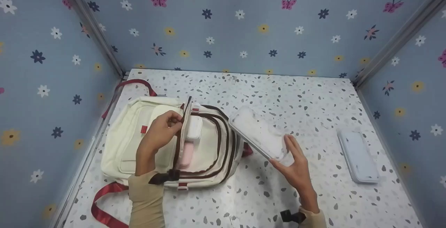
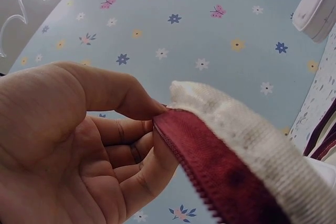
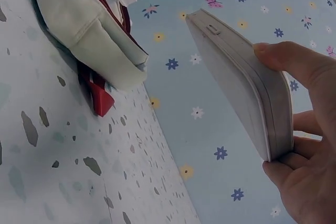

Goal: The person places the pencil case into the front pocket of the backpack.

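A cream backpack (image 1: pixel 115 151) with dark red zips lies on the left of the table, its compartment unzipped. My left hand (image 1: pixel 160 130) pinches the zippered edge of the raised flap (image 2: pixel 220 145) between thumb and fingers. Inside the compartment sit a small white case (image 1: pixel 195 128) and a pink item (image 1: pixel 187 155). To the right of the bag, my right hand (image 1: pixel 296 167) grips one end of a flat white rectangular case (image 1: pixel 259 132). It is tilted above the table, with a small latch on its rim in the right wrist view.
A second pale rectangular case (image 1: pixel 359 156) lies at the right side of the speckled table (image 1: pixel 324 109). Red straps (image 1: pixel 104 203) trail from the bag. Flowered panels (image 1: pixel 244 29) enclose the back and both sides.
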### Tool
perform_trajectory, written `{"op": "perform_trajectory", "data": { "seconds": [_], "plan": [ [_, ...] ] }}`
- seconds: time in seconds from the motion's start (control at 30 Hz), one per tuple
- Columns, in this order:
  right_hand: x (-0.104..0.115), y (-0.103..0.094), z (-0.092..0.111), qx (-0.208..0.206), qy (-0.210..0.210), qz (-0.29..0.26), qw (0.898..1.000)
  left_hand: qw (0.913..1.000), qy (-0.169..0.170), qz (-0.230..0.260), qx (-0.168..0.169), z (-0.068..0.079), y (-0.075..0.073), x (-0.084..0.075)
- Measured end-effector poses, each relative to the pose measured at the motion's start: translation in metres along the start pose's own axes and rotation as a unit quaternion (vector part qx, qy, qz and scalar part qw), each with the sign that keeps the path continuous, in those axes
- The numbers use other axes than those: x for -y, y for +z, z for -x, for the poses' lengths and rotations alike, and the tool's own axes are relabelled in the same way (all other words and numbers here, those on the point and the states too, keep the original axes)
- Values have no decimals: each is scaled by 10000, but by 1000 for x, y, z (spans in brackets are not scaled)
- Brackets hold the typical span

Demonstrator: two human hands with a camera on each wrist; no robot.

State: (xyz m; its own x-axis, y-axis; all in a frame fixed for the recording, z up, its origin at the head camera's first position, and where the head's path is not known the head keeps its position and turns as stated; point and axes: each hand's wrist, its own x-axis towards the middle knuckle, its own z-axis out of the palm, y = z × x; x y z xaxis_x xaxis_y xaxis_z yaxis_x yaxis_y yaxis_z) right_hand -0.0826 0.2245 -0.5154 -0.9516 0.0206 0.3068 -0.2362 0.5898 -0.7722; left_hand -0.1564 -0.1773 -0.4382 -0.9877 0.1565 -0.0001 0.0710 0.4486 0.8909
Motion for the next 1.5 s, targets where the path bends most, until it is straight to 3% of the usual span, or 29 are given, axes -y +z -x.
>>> {"op": "perform_trajectory", "data": {
  "seconds": [0.13,0.27,0.43,0.7,1.07,1.5],
  "plan": [
    [-11,12,3,46,107,-2,9999,9998,-142,-128,-57,-2,2,-1],
    [-12,20,4,165,-190,-117,9996,9998,-116,-152,-44,-2,3,0],
    [-8,28,6,389,-464,-294,9977,9998,-116,-145,-72,-1,2,-2],
    [0,42,8,771,-541,-443,9946,9998,-149,-104,-114,-2,2,-1],
    [4,61,7,983,-723,-652,9904,9997,-44,-187,-141,-2,2,1],
    [15,72,10,1480,-994,-509,9827,9999,-55,-90,-120,-1,2,-1]
  ]
}}
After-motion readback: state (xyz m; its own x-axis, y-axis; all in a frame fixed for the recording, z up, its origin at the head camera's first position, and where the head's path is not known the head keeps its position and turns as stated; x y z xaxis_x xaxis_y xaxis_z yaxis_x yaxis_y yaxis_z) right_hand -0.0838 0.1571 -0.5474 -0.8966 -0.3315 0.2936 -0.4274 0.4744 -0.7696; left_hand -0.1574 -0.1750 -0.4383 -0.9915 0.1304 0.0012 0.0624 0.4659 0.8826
